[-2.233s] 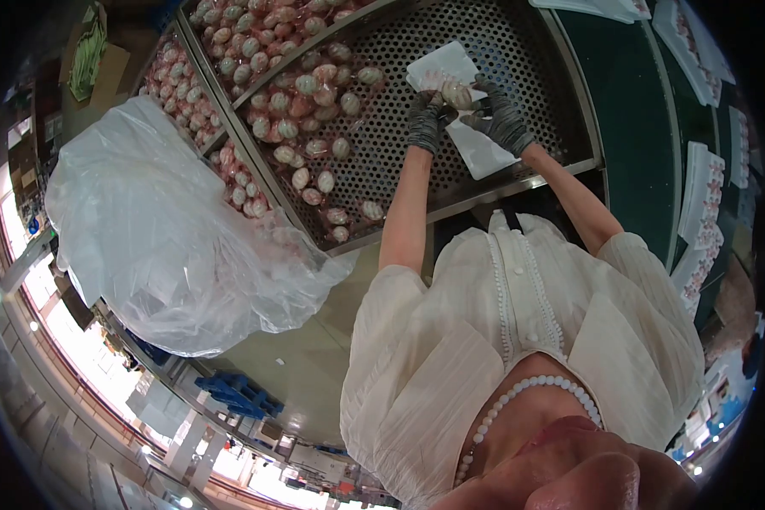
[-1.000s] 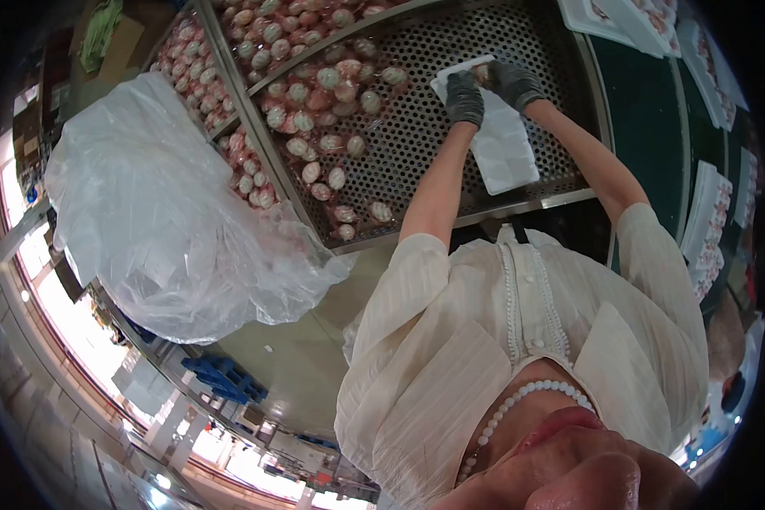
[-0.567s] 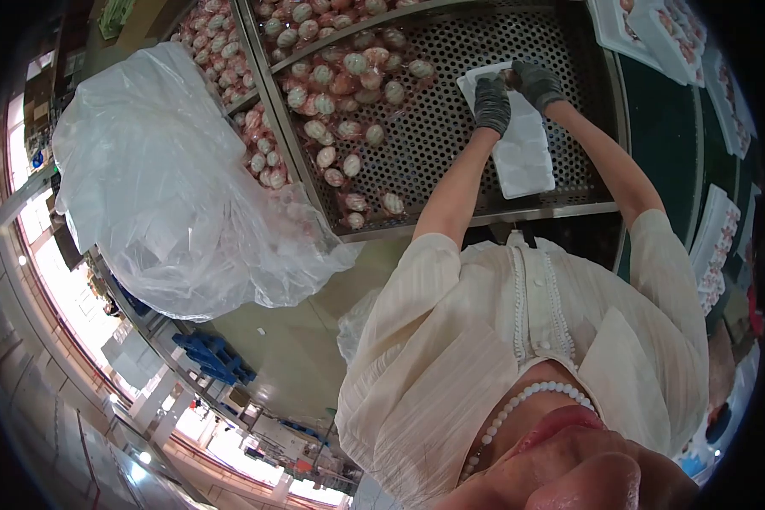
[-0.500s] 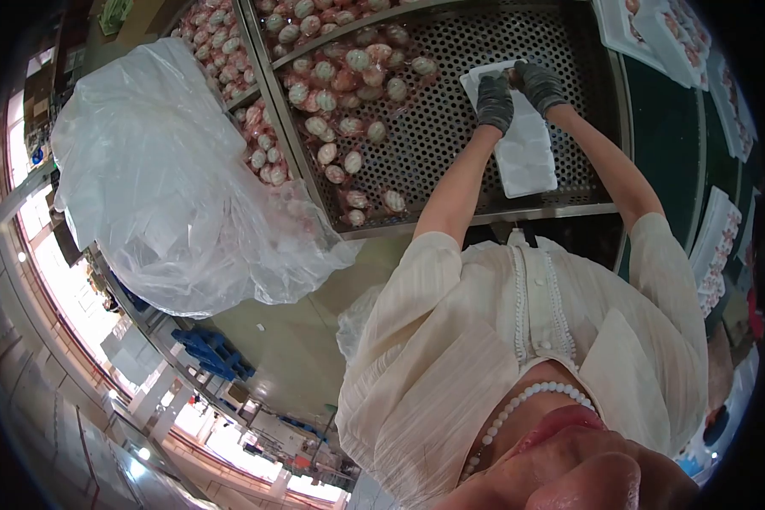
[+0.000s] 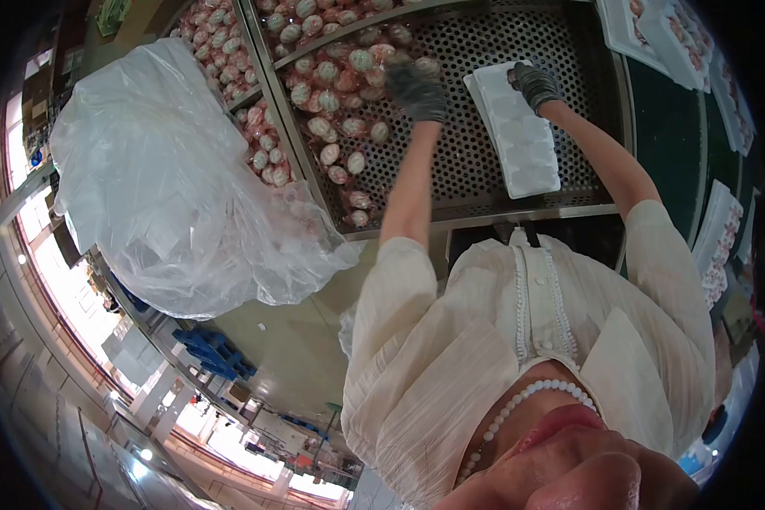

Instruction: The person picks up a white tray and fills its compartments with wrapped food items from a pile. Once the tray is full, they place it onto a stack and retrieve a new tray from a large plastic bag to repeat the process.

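My left hand (image 5: 416, 92), in a dark grey glove, reaches over a heap of round, white-and-red items in clear wrap (image 5: 346, 81). Motion blurs its fingers, so whether they grip anything is hidden. Under my gloved right hand (image 5: 535, 86) is a white foam tray (image 5: 523, 144) with moulded hollows, lying lengthwise towards me. Its fingers curl at the tray's far end. A second white tray edge (image 5: 479, 93) shows beneath the first, slightly askew. Both trays lie on a perforated metal work surface (image 5: 450, 161).
Metal dividers (image 5: 274, 102) separate further heaps of wrapped items (image 5: 217, 47). A big clear plastic bag (image 5: 153, 178) bulges at the left. Filled white trays (image 5: 676, 38) sit on a green surface (image 5: 667, 127) at the right. Blue pallets (image 5: 212, 353) lie on the floor behind.
My left hand has left the tray and moved left to the heap of wrapped items. My right hand stays at the tray's far end.
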{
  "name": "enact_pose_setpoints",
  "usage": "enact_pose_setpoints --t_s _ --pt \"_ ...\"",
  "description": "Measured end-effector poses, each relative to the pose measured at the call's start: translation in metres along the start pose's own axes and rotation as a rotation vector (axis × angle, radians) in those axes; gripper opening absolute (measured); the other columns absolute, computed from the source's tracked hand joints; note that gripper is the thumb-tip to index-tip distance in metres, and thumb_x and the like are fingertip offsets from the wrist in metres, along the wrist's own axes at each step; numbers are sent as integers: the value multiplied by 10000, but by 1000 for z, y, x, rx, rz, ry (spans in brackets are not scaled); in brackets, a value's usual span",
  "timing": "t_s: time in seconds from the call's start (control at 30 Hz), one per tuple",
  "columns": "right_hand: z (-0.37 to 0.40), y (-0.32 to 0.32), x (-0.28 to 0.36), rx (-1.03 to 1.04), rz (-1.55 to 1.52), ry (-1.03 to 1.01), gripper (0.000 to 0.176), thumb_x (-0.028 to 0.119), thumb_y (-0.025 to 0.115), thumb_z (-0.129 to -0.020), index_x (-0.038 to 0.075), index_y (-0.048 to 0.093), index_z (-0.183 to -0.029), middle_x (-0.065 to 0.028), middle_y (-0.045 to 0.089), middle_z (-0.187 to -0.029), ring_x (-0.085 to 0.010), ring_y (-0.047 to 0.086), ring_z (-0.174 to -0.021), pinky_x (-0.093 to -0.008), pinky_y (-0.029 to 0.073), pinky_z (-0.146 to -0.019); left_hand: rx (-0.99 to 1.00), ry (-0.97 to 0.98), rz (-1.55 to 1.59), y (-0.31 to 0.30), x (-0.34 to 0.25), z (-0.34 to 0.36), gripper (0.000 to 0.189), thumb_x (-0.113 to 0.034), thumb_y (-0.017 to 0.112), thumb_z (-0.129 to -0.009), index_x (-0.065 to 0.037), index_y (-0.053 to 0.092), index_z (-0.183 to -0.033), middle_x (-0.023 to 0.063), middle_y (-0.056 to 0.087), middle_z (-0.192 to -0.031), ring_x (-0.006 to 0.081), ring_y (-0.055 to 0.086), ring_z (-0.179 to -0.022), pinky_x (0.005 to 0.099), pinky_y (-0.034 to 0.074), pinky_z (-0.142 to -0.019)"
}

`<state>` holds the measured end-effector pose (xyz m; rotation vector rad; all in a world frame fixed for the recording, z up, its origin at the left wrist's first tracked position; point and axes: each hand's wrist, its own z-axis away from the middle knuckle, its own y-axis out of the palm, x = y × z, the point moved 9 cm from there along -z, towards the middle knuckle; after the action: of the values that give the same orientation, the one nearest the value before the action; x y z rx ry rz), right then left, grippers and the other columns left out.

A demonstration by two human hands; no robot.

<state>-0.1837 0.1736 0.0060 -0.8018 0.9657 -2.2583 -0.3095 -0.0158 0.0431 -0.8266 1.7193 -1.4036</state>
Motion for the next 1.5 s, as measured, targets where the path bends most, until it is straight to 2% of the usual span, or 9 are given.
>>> enact_pose_setpoints --t_s 0.17,0.23,0.37,0.53,0.77,1.0,1.1,1.33,1.5 --pt "-6 8 -13 -46 11 42 265 254 449 -717 33 527 -840 -188 548 -792 -328 530 -699 -384 406 -630 334 -136 -66 21 102 -44 423 -229 464 -728 3 425 -1080 187 407 -1132 295 352 -1087 348 228 -945" --pt "1 3 -8 -116 -52 -23 275 271 442 -728 42 522 -858 -186 546 -791 -323 527 -718 -384 405 -634 -320 174 -70 -47 83 -37 276 -136 465 -701 -4 501 -941 159 494 -998 277 459 -934 333 337 -846" --pt "29 -16 -6 -338 -480 -151 242 250 572 -688 58 528 -830 -146 555 -771 -230 531 -666 -339 423 -612 32 -410 1122 -6 101 -18 179 -97 484 -762 -19 486 -923 43 491 -890 117 488 -704 234 434 -605" --pt "79 -5 37 -283 -1018 -330 464 198 639 -659 66 423 -1048 -57 502 -910 -118 492 -745 -240 433 -659 412 -448 1736 55 5 51 229 -173 500 -777 -23 463 -946 35 515 -801 102 483 -639 230 416 -486" --pt "89 38 6 -37 -894 -21 519 240 640 -649 48 396 -1064 -87 512 -884 -147 499 -760 -248 420 -714 824 -724 1523 54 -76 106 150 -116 535 -746 -30 494 -862 37 534 -705 108 486 -550 239 413 -459" --pt "94 -15 2 -666 -735 -263 623 334 666 -607 32 392 -1078 -130 537 -890 -229 534 -787 -322 429 -681 63 94 666 15 -94 32 173 -164 553 -652 -39 562 -771 140 546 -734 293 518 -662 365 417 -609" --pt "61 4 -3 -338 -500 -223 605 338 647 -616 32 405 -1078 -138 534 -913 -268 530 -823 -329 429 -694 250 185 427 63 -106 25 193 -169 539 -647 -46 569 -792 137 543 -738 297 520 -676 370 420 -616" --pt "74 -44 38 -400 -279 -270 454 298 594 -661 35 439 -998 -150 537 -825 -292 523 -777 -368 426 -666 328 -378 1247 110 -71 51 220 -101 484 -749 -5 518 -943 128 546 -872 204 523 -768 291 417 -714" --pt "56 -32 44 -416 -188 -213 494 347 568 -668 21 435 -1016 -155 544 -776 -288 525 -752 -358 427 -659 24 -316 1611 76 -73 77 241 -60 449 -779 2 480 -1010 89 506 -959 144 483 -853 250 398 -741"
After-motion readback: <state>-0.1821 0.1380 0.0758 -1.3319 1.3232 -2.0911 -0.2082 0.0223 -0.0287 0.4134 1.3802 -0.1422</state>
